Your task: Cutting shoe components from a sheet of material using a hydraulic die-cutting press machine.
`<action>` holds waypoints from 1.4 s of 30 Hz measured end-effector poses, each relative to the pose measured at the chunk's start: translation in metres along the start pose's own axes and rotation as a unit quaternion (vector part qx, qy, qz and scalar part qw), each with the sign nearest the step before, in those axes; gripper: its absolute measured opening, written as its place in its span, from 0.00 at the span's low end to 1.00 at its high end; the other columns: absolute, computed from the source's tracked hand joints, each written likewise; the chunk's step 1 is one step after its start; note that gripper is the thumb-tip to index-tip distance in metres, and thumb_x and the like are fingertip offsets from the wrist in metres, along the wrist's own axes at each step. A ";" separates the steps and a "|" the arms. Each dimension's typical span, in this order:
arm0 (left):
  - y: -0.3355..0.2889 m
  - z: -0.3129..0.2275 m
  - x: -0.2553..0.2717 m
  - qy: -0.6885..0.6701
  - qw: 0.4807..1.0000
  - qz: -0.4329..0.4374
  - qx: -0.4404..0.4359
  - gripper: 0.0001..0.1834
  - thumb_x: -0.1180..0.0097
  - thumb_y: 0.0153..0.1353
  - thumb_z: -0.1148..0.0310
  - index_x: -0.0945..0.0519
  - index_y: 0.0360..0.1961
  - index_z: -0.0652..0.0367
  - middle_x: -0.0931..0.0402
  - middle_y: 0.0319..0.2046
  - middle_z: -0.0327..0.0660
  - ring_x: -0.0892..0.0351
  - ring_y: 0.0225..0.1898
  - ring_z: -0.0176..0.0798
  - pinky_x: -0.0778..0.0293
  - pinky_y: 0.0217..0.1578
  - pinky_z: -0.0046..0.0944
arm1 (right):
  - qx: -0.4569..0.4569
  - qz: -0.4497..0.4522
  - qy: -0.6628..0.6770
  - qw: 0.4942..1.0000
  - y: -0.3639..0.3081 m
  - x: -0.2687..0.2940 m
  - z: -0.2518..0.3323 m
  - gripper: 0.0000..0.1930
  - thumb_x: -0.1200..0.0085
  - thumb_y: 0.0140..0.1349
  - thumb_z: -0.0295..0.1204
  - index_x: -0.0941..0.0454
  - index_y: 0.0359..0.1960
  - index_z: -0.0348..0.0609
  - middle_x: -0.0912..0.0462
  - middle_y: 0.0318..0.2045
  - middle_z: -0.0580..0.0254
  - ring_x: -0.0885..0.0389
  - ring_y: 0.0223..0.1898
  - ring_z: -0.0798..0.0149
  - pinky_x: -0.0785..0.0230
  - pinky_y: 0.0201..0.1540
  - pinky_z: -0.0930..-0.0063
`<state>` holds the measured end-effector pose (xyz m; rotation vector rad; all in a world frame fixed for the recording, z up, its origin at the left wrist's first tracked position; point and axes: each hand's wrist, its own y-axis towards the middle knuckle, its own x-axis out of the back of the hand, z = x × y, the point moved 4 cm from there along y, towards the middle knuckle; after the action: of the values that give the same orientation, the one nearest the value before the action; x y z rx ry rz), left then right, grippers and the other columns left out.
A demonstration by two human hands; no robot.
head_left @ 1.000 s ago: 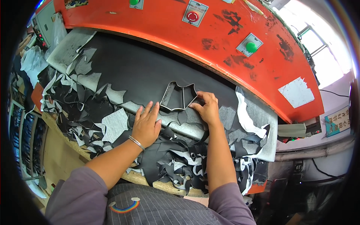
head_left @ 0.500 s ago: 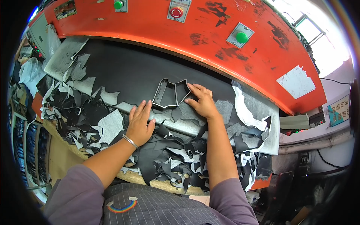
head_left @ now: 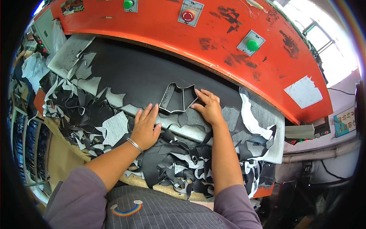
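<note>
at the far left, a heap of black and grey scraps (head_left: 82,114) covers the near edge of the cutting bed, with a larger pale grey offcut (head_left: 114,128) lying among them. just right of that, the left hand (head_left: 145,128) lies flat, palm down, on the black sheet (head_left: 141,76), fingers stretched out and slightly spread, gripping nothing; a thin metal bangle (head_left: 134,145) circles its wrist. its fingertips stop just short of the metal cutting die (head_left: 178,98), a dark steel outline that lies flat on the sheet between the two hands, under the front edge of the orange press head (head_left: 213,38). the right hand (head_left: 207,107) rests at the die's right side, fingers extended and close together, fingertips touching the die's rim rather than closed around it. farther right, long white and black strips (head_left: 251,126) hang over the bed's corner. on the press head sit a green button (head_left: 128,4), a red button (head_left: 187,15) and another green button (head_left: 252,45).
</note>
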<state>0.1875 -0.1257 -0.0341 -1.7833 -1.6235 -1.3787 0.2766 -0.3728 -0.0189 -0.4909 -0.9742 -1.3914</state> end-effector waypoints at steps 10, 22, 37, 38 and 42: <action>-0.001 0.008 0.002 -0.026 1.000 0.005 0.000 0.34 0.49 0.59 0.65 0.41 0.65 0.67 0.33 0.60 0.49 0.45 0.68 0.49 0.54 0.66 0.54 | -0.001 0.012 -0.007 1.000 0.003 -0.008 0.001 0.31 0.32 0.46 0.42 0.23 0.56 0.60 0.27 0.57 0.55 0.34 0.57 0.49 0.43 0.61 0.60; 0.001 0.018 0.022 -0.088 0.996 0.001 -0.010 0.34 0.47 0.59 0.66 0.40 0.65 0.65 0.34 0.61 0.50 0.42 0.67 0.48 0.50 0.65 0.51 | 0.017 -0.033 0.037 0.999 -0.009 -0.004 0.016 0.33 0.30 0.46 0.40 0.25 0.58 0.53 0.23 0.53 0.51 0.27 0.55 0.49 0.36 0.58 0.62; 0.092 0.151 0.296 -0.118 0.909 -0.398 -0.027 0.15 0.53 0.67 0.64 0.25 0.28 0.64 0.23 0.25 0.44 0.24 0.27 0.44 0.30 0.33 0.39 | 0.043 -0.621 -0.303 0.722 0.013 0.169 0.219 0.19 0.53 0.68 0.36 0.31 0.55 0.35 0.34 0.59 0.45 0.36 0.60 0.48 0.46 0.61 0.55; 0.091 0.151 0.301 -0.114 0.912 -0.394 -0.019 0.15 0.53 0.67 0.64 0.25 0.28 0.64 0.23 0.25 0.44 0.24 0.27 0.44 0.30 0.33 0.39 | 0.042 -0.614 -0.300 0.729 0.019 0.173 0.220 0.19 0.53 0.68 0.36 0.31 0.55 0.35 0.34 0.59 0.45 0.36 0.60 0.48 0.46 0.61 0.55; 0.088 0.135 0.294 -0.228 0.971 -0.038 0.059 0.20 0.54 0.67 0.59 0.32 0.22 0.63 0.33 0.18 0.48 0.32 0.21 0.47 0.36 0.26 0.44 | 0.093 -0.580 -0.262 0.766 0.020 0.190 0.229 0.20 0.52 0.68 0.35 0.33 0.56 0.36 0.36 0.60 0.44 0.38 0.62 0.48 0.44 0.61 0.56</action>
<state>0.2818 0.1185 0.1752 -2.0890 -1.9713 -0.9155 0.2121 -0.3000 0.2633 -0.0548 -2.0615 -2.2607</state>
